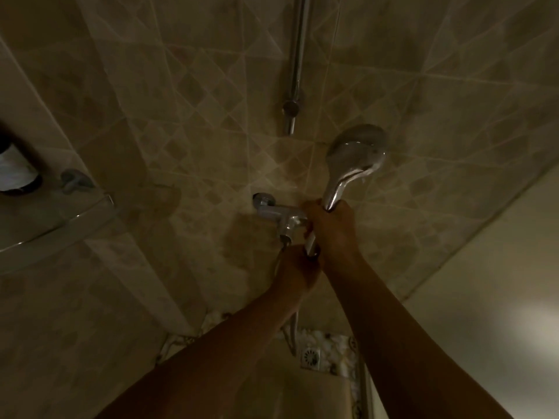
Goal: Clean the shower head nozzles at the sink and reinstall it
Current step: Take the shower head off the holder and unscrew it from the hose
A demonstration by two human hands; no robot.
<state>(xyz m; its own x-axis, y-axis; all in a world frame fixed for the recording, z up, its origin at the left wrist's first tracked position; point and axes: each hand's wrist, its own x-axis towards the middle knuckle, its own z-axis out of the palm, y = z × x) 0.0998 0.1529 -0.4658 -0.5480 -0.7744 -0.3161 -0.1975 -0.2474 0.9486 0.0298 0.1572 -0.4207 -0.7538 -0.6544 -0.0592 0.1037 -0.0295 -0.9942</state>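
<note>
A chrome shower head [357,155] is held upright in front of the tiled wall, its round back toward me and its nozzle face hidden. My right hand [332,225] is closed around its handle. Just below, my left hand [298,267] grips the handle's lower end where the hose [292,328] joins; the joint itself is covered by my fingers. The chrome mixer tap [278,214] is fixed to the wall directly left of my hands.
A chrome riser rail [298,55] with a holder knob [291,107] runs up the wall above the tap. A glass shelf [54,225] juts out at the left. A floor drain [311,356] lies below. The room is dim.
</note>
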